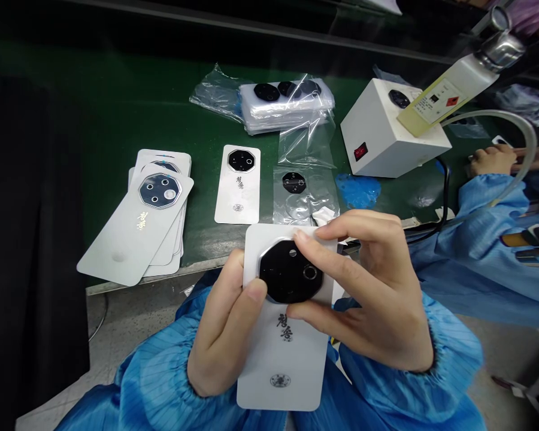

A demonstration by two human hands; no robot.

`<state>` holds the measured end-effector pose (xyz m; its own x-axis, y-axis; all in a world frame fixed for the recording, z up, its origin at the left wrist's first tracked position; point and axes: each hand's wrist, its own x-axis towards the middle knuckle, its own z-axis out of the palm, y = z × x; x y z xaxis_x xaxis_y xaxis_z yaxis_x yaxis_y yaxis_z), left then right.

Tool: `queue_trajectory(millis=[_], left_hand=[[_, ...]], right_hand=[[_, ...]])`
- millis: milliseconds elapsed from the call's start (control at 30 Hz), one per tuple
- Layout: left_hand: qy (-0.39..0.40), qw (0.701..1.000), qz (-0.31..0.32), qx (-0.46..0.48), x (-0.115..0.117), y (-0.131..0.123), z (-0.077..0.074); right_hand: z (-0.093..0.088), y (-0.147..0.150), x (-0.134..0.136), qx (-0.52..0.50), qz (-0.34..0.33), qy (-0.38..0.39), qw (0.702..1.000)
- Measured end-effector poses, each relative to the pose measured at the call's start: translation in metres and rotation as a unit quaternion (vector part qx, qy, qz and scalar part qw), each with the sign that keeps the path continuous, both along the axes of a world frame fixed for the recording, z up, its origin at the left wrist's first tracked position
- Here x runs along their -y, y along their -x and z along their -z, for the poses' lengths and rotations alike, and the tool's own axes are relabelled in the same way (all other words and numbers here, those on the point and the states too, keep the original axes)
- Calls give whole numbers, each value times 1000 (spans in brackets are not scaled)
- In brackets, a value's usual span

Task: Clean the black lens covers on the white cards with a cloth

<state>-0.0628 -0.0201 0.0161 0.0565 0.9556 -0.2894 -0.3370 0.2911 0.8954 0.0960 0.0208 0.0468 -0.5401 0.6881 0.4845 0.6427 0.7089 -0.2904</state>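
A white phone back cover [296, 365] with dark characters and a round emblem is held up in front of me, past the bench edge. Around its octagonal rim sits a black camera lens plate [287, 272]. My left hand [227, 323] grips the cover's left edge, thumb on the rim of the plate. With my right hand [368, 293] I hold the right side; thumb and fingers touch the plate's lower and upper edges. Another white cover [238, 194] with a black lens plate lies on the bench beyond. Beside it, a further black lens plate [294, 183] rests on clear film.
Several white covers [121, 239] are stacked at left. A film stack [287, 114] carrying black lens plates lies at the back. At right stand a white box [381, 131] with a red switch and a tilted bottle [453, 90]. A co-worker's hand [494, 160] shows far right.
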Motion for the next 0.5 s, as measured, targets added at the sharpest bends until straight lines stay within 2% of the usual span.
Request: queue_trajectory(millis=[500], left_hand=[[3, 1000, -1, 0, 0, 0, -1]], right_hand=[[2, 0, 1, 2, 0, 6, 1000]])
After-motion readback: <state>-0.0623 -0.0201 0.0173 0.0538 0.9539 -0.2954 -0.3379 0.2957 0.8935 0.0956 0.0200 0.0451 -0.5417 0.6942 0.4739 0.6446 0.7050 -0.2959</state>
